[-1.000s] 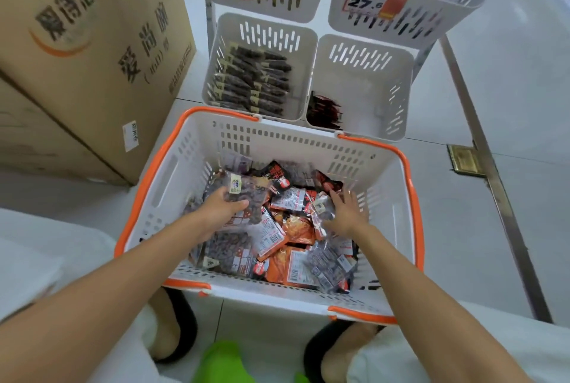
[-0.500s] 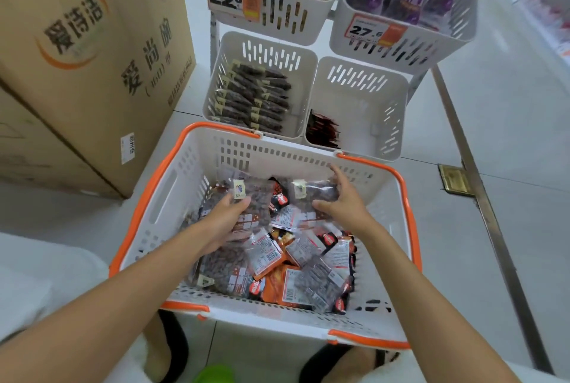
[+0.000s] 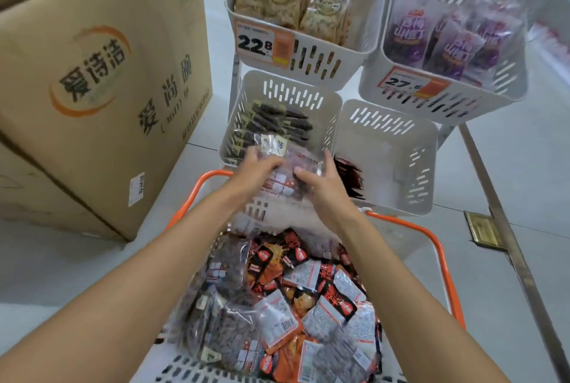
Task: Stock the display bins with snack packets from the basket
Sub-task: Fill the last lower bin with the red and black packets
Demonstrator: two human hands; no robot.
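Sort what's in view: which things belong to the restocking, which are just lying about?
Job: clear packets held in left hand and right hand; basket; lower left bin; lower right bin.
Lying about: cardboard box; brass floor plate.

I read 爱诗洁 inside an orange ring, with 爱尚碗 beside it, on the big brown cardboard box (image 3: 101,89). The orange-and-white price tag (image 3: 256,43) on the upper-left white slotted plastic bin (image 3: 324,65) said 22.8. The second price tag (image 3: 404,82), on the upper-right white slotted plastic bin (image 3: 462,105), said 27.6.

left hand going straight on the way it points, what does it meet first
Probably dark stick packets in the lower left bin, past clear packets the left hand grips; depth unclear.
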